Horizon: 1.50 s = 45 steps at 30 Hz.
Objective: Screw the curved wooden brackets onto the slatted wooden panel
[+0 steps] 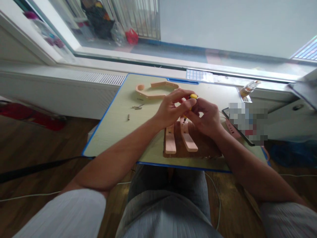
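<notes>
A small screwdriver point(193, 96) with a yellow handle stands nearly upright, its tip at a screw point(184, 122) on a pale wooden piece point(189, 142). My left hand point(173, 105) is closed, with thumb and fingers around the handle. My right hand point(206, 115) is closed at the handle's other side and lower down; its fingertips are partly hidden. A second wooden piece point(170, 142) lies to the left. Both pieces rest on a brown board point(205, 145), their far ends covered by my hands.
Curved wooden parts point(155, 97) lie at the back of the blue-edged table point(119, 132). Several loose screws point(137, 106) and a single screw point(128, 117) are on the left. A tablet-like device point(237, 127), its screen blurred out, stands at the right, near a clear container point(249, 89) on the sill.
</notes>
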Available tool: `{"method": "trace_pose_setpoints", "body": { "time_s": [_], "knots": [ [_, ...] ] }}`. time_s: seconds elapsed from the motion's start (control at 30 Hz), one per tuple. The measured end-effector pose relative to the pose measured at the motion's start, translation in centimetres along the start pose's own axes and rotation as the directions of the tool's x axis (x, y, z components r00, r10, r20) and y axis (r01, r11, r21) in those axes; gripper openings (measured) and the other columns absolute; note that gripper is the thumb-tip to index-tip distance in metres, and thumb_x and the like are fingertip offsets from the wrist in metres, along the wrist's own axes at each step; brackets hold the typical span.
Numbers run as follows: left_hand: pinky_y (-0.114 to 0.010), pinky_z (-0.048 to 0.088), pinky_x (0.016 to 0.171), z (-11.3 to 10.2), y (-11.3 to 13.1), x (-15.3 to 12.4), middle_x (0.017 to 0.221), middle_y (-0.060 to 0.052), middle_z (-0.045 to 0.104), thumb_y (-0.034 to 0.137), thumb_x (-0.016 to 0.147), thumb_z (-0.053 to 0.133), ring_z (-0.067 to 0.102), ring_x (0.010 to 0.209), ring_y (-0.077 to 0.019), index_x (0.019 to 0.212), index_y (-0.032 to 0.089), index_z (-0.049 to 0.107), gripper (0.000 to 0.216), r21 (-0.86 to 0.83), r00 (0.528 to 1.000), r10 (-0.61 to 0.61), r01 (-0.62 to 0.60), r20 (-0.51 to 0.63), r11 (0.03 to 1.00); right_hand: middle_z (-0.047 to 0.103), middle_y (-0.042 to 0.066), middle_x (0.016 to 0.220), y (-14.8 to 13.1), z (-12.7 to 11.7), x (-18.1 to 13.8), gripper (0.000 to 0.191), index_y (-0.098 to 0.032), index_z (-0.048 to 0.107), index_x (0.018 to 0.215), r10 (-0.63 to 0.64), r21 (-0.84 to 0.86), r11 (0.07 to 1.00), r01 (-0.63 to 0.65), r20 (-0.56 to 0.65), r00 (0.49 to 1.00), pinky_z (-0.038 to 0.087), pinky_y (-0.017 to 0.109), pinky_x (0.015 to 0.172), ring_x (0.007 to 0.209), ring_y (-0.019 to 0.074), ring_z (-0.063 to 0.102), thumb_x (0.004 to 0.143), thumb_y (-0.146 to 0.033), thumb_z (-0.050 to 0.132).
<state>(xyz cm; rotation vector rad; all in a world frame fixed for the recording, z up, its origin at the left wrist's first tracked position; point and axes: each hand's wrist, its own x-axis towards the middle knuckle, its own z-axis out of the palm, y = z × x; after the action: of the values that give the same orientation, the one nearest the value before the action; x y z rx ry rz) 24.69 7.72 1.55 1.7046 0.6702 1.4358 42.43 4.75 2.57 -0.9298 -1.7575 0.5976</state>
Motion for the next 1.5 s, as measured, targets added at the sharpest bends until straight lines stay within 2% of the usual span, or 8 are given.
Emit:
{"method": "trace_pose_setpoints", "body": {
  "time_s": [0.3, 0.53, 0.67, 0.9, 1.13, 1.27, 1.37, 1.5],
  "knots": [
    [-0.031, 0.06, 0.082, -0.3, 0.6, -0.1, 0.114, -0.008, 0.08, 0.067, 0.098, 0.078, 0.073, 0.103, -0.0186, 0.116, 0.023, 0.079, 0.048, -0.03, 0.997, -0.071, 0.071, -0.005, 0.997, 0.056, -0.007, 0.063, -0.5, -0.2, 0.0, 0.036, -0.026, 0.054, 0.073, -0.028, -0.032, 0.999, 0.029, 0.009, 1.0, 0.043, 0.028, 0.055, 0.057, 0.0102, 0.048, 0.092, -0.033, 0.084],
    [-0.032, 0.064, 0.081, -0.4, 1.0, -0.8, 0.115, -0.007, 0.078, 0.07, 0.103, 0.071, 0.076, 0.095, -0.0181, 0.118, 0.025, 0.078, 0.049, 0.004, 0.993, -0.101, 0.102, -0.057, 0.995, 0.062, -0.007, 0.063, -0.9, -0.7, 0.1, 0.018, -0.026, 0.067, 0.085, -0.212, -0.148, 0.968, 0.205, -0.037, 0.977, 0.047, 0.028, 0.052, 0.052, 0.0111, 0.054, 0.091, -0.023, 0.084],
    [-0.035, 0.065, 0.084, -0.4, 1.0, -0.9, 0.111, -0.006, 0.078, 0.066, 0.109, 0.064, 0.077, 0.094, -0.0185, 0.119, 0.026, 0.079, 0.043, 0.095, 0.995, -0.067, 0.075, -0.076, 0.993, 0.076, -0.002, 0.077, -0.5, -0.8, 0.1, 0.017, -0.028, 0.074, 0.104, -0.299, -0.138, 0.948, 0.286, -0.086, 0.95, 0.055, 0.032, 0.056, 0.06, 0.016, 0.067, 0.091, -0.022, 0.083],
    [-0.038, 0.066, 0.082, -1.0, 0.8, -0.7, 0.108, -0.005, 0.077, 0.058, 0.113, 0.061, 0.076, 0.096, -0.02, 0.118, 0.029, 0.078, 0.033, 0.085, 0.997, -0.026, 0.032, -0.073, 0.996, 0.079, -0.001, 0.088, 0.2, -1.1, 0.2, 0.012, -0.029, 0.079, 0.108, -0.02, 0.069, 0.997, 0.036, -0.22, 0.975, 0.056, 0.032, 0.055, 0.061, 0.0148, 0.067, 0.096, -0.028, 0.082],
    [-0.039, 0.066, 0.081, -1.7, 1.3, -0.2, 0.11, -0.005, 0.078, 0.059, 0.113, 0.06, 0.075, 0.097, -0.02, 0.115, 0.03, 0.078, 0.034, 0.096, 0.995, -0.016, 0.026, -0.099, 0.995, 0.074, -0.001, 0.082, -0.6, -2.4, 1.4, 0.008, -0.027, 0.078, 0.095, 0.154, 0.152, 0.979, -0.135, -0.12, 0.981, 0.054, 0.033, 0.055, 0.059, 0.0155, 0.063, 0.095, -0.034, 0.081],
    [-0.036, 0.063, 0.084, -3.3, 1.9, 0.5, 0.112, -0.005, 0.078, 0.054, 0.111, 0.067, 0.073, 0.1, -0.019, 0.116, 0.03, 0.077, 0.027, 0.221, 0.981, -0.006, 0.05, -0.192, 0.974, 0.074, -0.001, 0.08, -0.5, -2.7, 1.4, 0.007, -0.026, 0.079, 0.094, 0.197, 0.195, 0.965, -0.178, -0.082, 0.977, 0.053, 0.033, 0.054, 0.06, 0.0159, 0.064, 0.093, -0.032, 0.082],
    [-0.034, 0.06, 0.083, -6.1, 3.0, 0.6, 0.108, -0.003, 0.076, 0.043, 0.106, 0.076, 0.07, 0.094, -0.017, 0.117, 0.03, 0.078, 0.017, 0.429, 0.966, 0.0, 0.115, -0.259, 0.896, 0.074, 0.0, 0.08, -0.4, -2.7, 1.2, 0.005, -0.027, 0.08, 0.094, 0.239, 0.207, 0.954, -0.219, -0.08, 0.968, 0.05, 0.034, 0.051, 0.06, 0.0173, 0.065, 0.091, -0.03, 0.083],
    [-0.035, 0.057, 0.086, -11.2, 4.9, -0.8, 0.1, -0.002, 0.075, 0.025, 0.1, 0.074, 0.068, 0.088, -0.0177, 0.112, 0.027, 0.079, 0.014, 0.71, 0.944, -0.019, 0.26, -0.328, 0.654, 0.074, 0.001, 0.076, 0.0, -2.4, 0.8, 0.006, -0.027, 0.081, 0.089, 0.259, 0.227, 0.948, -0.225, -0.132, 0.957, 0.045, 0.034, 0.047, 0.058, 0.0182, 0.063, 0.087, -0.028, 0.086]
  ]
}}
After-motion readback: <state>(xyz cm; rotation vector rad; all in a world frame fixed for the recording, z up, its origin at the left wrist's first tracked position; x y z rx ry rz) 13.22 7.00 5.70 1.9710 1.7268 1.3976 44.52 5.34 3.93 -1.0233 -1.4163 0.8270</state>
